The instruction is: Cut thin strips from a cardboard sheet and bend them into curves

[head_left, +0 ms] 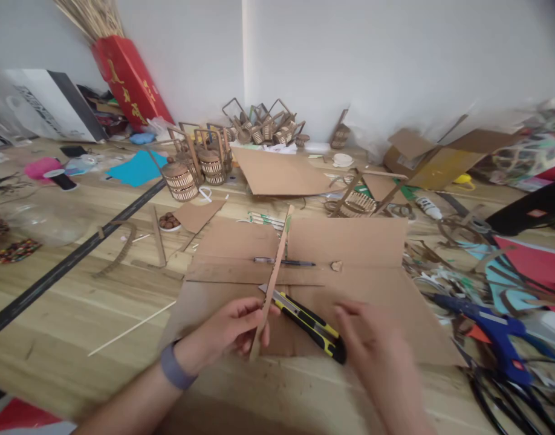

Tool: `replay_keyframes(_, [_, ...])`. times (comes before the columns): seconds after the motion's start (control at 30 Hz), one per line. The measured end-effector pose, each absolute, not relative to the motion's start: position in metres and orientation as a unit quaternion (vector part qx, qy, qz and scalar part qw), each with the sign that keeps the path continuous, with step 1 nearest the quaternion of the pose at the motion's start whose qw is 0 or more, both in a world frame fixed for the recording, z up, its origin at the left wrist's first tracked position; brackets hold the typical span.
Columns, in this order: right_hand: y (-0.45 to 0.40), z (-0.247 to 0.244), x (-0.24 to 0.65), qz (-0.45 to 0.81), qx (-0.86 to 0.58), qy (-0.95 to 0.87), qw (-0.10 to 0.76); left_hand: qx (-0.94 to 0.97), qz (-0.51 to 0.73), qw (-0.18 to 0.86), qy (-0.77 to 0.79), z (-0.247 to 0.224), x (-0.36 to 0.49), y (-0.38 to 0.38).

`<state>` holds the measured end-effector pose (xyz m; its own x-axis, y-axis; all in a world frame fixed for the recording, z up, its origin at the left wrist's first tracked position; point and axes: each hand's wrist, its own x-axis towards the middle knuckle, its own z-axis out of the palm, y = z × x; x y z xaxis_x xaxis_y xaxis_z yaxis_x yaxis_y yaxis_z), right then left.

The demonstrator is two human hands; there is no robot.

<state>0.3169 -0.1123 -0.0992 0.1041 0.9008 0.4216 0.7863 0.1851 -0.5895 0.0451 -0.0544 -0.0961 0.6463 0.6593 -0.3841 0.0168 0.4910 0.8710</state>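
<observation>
One straight strip (277, 263) — creased cardboard (368, 302) beneath.

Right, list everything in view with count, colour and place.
Flat strip: one, brown, in the left hand
Utility knife: one, yellow and black, on the cardboard
Pen: one, dark, on the cardboard
Cardboard: several pieces, brown, centre and back
Woven baskets: many, brown and tan, mostly back
Tall box: one, red, back left
Sheet: one, bright blue, back left
Spool: one, black and white, left
Small balls: several, brown, left, in a white dish
Thin stick: one, pale, front left
Handheld tool: one, blue, right
Table: one, pale wood, beneath
Scraps: uncounted, mixed colours, right
Left hand: one, bare, centre
Right hand: one, blurred, beside the knife
</observation>
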Motion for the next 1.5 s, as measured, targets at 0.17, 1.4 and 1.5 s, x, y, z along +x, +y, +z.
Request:
replay_keyframes(0.17, [-0.101, -0.104, 0.220, 0.028, -0.515, -0.742, 0.428, 0.391, 0.315, 0.804, 0.319, -0.111, 0.065, -0.048])
replay_keyframes(1.4, [-0.118, -0.107, 0.217, -0.008, -0.398, -0.804, 0.442, 0.521, 0.261, 0.671, 0.458, -0.113, 0.059, -0.043])
replay_keyframes(1.5, [-0.123, -0.096, 0.214, 0.034, -0.405, -0.789, 0.460, 0.531, 0.263, 0.667, 0.451, -0.115, 0.059, -0.047])
